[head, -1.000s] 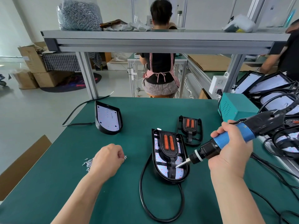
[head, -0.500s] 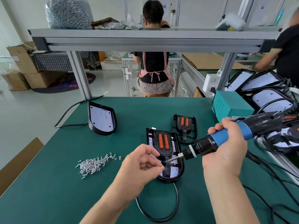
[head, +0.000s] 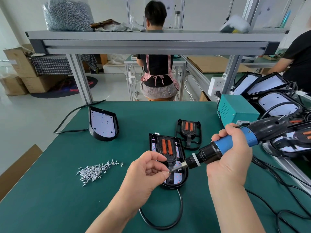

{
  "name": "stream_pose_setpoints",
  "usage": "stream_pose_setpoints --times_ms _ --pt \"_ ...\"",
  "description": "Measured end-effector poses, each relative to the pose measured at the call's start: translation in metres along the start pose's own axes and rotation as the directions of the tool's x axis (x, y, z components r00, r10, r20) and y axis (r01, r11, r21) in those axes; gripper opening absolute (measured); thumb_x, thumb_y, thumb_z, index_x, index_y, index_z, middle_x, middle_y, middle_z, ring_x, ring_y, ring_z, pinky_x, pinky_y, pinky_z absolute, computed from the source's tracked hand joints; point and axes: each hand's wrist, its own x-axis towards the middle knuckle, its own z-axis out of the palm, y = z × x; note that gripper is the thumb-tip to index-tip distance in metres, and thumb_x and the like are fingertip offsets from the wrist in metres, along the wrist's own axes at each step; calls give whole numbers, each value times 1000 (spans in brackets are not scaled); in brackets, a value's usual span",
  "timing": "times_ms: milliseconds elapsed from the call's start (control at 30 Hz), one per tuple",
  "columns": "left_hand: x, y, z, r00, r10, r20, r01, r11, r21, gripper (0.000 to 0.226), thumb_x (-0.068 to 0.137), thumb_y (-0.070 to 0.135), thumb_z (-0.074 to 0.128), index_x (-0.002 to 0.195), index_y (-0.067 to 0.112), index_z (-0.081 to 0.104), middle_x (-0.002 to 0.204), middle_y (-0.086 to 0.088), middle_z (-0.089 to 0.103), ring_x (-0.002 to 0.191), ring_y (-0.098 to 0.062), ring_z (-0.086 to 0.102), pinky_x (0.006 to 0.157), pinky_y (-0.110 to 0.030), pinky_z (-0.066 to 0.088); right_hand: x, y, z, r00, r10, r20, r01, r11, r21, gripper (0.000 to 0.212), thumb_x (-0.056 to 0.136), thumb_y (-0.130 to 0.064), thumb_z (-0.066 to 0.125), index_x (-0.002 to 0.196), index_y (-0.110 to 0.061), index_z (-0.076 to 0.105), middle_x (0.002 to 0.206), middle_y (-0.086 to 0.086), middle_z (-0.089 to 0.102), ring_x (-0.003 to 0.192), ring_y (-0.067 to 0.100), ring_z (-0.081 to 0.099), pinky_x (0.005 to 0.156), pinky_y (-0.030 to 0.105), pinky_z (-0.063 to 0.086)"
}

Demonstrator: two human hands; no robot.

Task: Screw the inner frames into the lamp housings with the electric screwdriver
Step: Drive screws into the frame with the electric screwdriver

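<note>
**Bright workshop beyond the bench**

A grey aluminium shelf (head: 151,42) spans the far edge of the green table (head: 50,199), on metal posts (head: 80,78). Beyond it a person (head: 157,71) in a checked apron sits facing away at another bench (head: 180,62). Cardboard boxes (head: 20,68) stack far left on the pale, glossy floor (head: 33,111). Walls (head: 20,17) are white.

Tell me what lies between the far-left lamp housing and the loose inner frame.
Head view: only bare green mat separates lamp housing and inner frame.
</note>
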Motion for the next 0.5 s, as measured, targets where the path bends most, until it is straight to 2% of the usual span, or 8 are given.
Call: stream_pose_setpoints --times_ms 67,200,300,400,500 --pt "0 -1 0 1000 -4 1 4 1000 8 32 84 -7 74 100 19 68 80 -1 74 74 -8 65 72 -16 51 -4 -3 0 1000 -6 -6 6 1000 -2 12 98 -10 57 108 -12 49 78 1 47 65 15 49 80 33 41" --pt "-1 0 2 1000 12 1 -12 1000 26 31 83 -8 74 101 17 67 78 0 73 71 -8 62 70 -16 51 -4 -5 1 1000 -9 -12 9 1000 23 9 98 -8 57 102 -13 51 74 0 48 62 14 49 78 32 42" --pt "-1 -1 5 1000 26 -14 -25 999 35 32 82 -9 74 100 16 67 77 0 73 71 -8 62 71 -17 51 -4 -3 -2 1000 4 30 -4 1000 -3 15 99 -13 58 111 -12 48 81 1 47 67 15 49 84 37 39" --pt "-2 -3 8 999 25 -36 -23 999 47 32 82 -9 74 99 17 68 76 1 73 71 -8 62 72 -17 52 -3 -4 -2 1000 -12 -15 12 1000 -9 13 98 -10 57 109 -11 50 81 3 48 67 17 50 83 37 41" --pt "-2 -4 8 999 22 -48 -20 999 47 32 82 -8 75 99 18 68 78 -1 74 71 -9 61 73 -18 53 -4 -3 -2 1000 -13 -3 13 999 -39 16 99 -12 58 113 -11 50 88 7 48 71 18 50 84 39 41"
